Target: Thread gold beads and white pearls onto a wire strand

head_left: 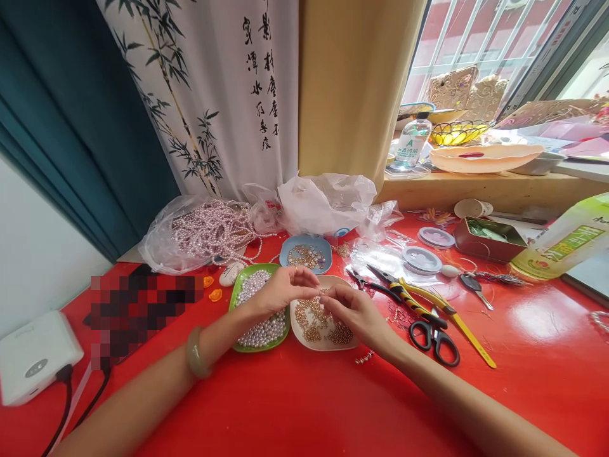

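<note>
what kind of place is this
Likely a home craft table for beading: a green dish of pearls, a white dish of gold beads, and pliers on a red table by a window.

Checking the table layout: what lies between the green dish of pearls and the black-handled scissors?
In the head view, a white dish of small gold beads lies between the green dish and the scissors, with the right hand over it.

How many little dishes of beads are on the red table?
3. A green dish of pearls lies under the left hand, a white dish of gold beads under the right hand, and a blue dish behind them. The bags may hide more.
</note>
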A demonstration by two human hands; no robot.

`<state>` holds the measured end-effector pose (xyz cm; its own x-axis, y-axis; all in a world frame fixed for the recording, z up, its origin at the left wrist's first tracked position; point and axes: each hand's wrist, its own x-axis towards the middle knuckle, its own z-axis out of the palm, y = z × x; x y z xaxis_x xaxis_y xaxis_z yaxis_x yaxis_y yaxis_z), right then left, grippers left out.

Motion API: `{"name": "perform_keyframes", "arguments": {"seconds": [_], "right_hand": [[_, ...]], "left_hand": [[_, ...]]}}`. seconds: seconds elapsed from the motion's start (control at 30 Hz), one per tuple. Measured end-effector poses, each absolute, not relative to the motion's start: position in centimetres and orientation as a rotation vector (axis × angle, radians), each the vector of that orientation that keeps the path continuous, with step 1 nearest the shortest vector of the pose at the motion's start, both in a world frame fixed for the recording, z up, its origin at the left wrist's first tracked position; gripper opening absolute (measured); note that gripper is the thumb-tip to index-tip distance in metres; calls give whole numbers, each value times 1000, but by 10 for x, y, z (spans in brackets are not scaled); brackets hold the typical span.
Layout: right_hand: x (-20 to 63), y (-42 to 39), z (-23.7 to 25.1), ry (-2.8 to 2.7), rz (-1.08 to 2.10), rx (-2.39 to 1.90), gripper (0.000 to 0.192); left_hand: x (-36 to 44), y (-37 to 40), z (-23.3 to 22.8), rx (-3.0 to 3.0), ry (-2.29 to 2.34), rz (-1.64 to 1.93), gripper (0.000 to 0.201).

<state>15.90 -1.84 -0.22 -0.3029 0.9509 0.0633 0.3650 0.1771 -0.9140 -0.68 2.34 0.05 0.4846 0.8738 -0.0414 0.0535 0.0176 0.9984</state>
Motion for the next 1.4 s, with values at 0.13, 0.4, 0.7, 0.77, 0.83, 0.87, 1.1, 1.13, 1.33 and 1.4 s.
{"name": "perform_keyframes", "arguments": {"seconds": [0.13, 0.4, 0.7, 0.77, 0.83, 0.87, 1.1, 1.13, 1.33, 1.4], "right_hand": [[157, -18, -3, -1783, 1111, -1242, 22], [154, -19, -8, -1708, 1156, -1243, 24], [151, -21, -8, -1618, 1362, -1232, 24], [150, -22, -8, -1629, 1363, -1246, 25], [150, -22, -10, -1642, 1353, -1245, 25], [150, -21, -11, -1647, 1344, -1241, 25], [150, -19, -8, -1665, 1325, -1227, 26], [150, -20, -6, -1661, 1337, -1222, 27], [152, -24, -2, -1648, 1352, -1232, 33], [152, -24, -2, -1628, 1382, -1227, 33]], "left_hand": [[-14, 27, 11, 1575, 889, 692, 22], [-57, 40, 38, 2229, 918, 97, 15], [-60, 50, 16, 2505, 973, -66, 14], [-62, 51, 15, 2498, 947, -68, 10], [-65, 53, 17, 2442, 908, -48, 8], [-66, 54, 18, 2391, 890, -27, 8], [-52, 48, 20, 1753, 802, 361, 18], [-47, 46, 17, 1649, 799, 450, 19], [-25, 37, 2, 1274, 804, 684, 21], [-23, 36, 0, 1211, 811, 699, 21]]}}
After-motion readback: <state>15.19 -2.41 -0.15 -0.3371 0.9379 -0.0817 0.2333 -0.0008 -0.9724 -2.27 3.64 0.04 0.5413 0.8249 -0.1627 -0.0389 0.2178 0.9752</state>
